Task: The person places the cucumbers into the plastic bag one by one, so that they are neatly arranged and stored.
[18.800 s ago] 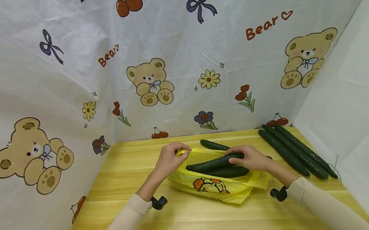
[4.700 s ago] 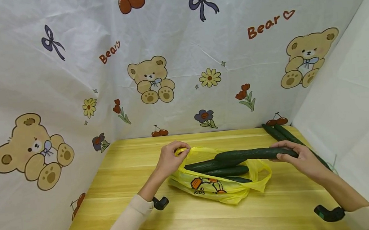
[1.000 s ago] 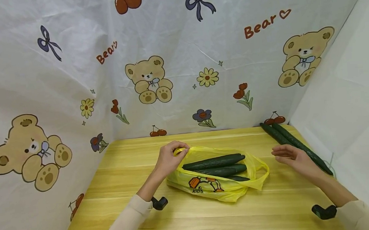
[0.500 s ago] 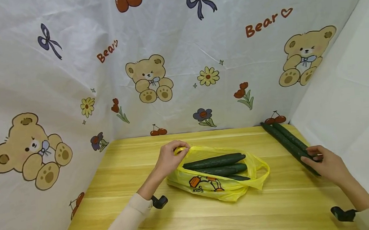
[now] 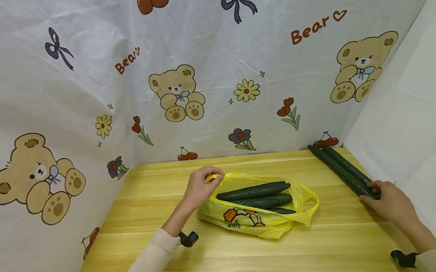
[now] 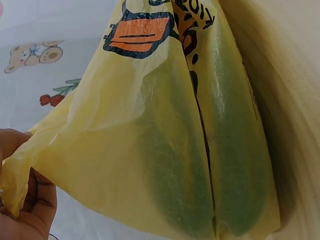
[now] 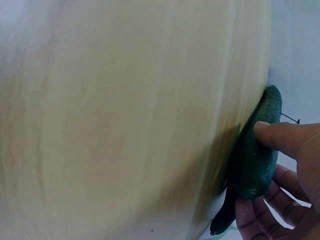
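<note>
At the middle of the table, my left hand (image 5: 202, 186) pinches the rim of a yellow plastic bag (image 5: 244, 228) printed with an orange digger. Several dark green cucumbers (image 5: 254, 190) lie in the bag's mouth; others show faintly through its wall in the left wrist view. Far to the right, my right hand (image 5: 394, 203) grips the near end of a cucumber (image 5: 340, 171), the left one of a pair. In the right wrist view the thumb lies on top of this cucumber (image 7: 255, 162), with fingers underneath. The second cucumber (image 5: 347, 164) lies alongside it, its near end partly hidden.
The wooden table (image 5: 289, 258) is enclosed by white sheeting with bear prints (image 5: 178, 94) at the back and left, and a white wall (image 5: 413, 129) close beside the right-hand cucumbers. One bag handle (image 5: 312, 205) loops out to the right.
Three cucumbers at the right have become two. The one my right hand held over the bag is out of that hand, which has since moved right onto another. My left hand has stayed at the rim.
</note>
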Available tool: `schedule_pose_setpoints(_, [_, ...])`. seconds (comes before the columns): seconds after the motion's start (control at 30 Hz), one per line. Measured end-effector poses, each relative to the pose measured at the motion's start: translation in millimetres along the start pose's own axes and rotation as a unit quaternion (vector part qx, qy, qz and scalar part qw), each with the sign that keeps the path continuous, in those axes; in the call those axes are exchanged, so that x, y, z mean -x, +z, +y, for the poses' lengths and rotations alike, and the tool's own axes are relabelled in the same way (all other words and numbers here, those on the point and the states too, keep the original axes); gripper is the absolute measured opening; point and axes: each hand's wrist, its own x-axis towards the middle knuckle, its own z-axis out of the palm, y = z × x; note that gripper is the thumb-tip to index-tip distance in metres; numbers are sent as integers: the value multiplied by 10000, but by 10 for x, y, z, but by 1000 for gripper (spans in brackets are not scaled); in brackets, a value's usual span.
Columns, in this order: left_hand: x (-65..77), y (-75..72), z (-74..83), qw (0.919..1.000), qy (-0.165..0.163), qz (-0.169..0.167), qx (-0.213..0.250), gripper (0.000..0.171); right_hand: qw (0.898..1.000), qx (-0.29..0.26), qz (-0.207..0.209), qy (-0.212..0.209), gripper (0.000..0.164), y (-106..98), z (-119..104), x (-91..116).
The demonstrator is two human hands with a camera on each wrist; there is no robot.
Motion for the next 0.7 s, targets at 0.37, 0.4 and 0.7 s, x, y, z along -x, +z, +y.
schedule_pose_setpoints(0.37, [22, 11, -9, 10000, -36, 32, 41, 7, 9998, 70, 140, 97, 69, 27, -16, -15])
schedule_pose_setpoints(0.4, [25, 12, -11, 10000, -38, 29, 42, 7, 9998, 69, 136, 104, 68, 22, -20, -17])
schedule_pose_setpoints(0.7, [36, 12, -9, 10000, -66, -1, 56, 8, 9995, -32, 264, 192, 64, -25, -45, -17])
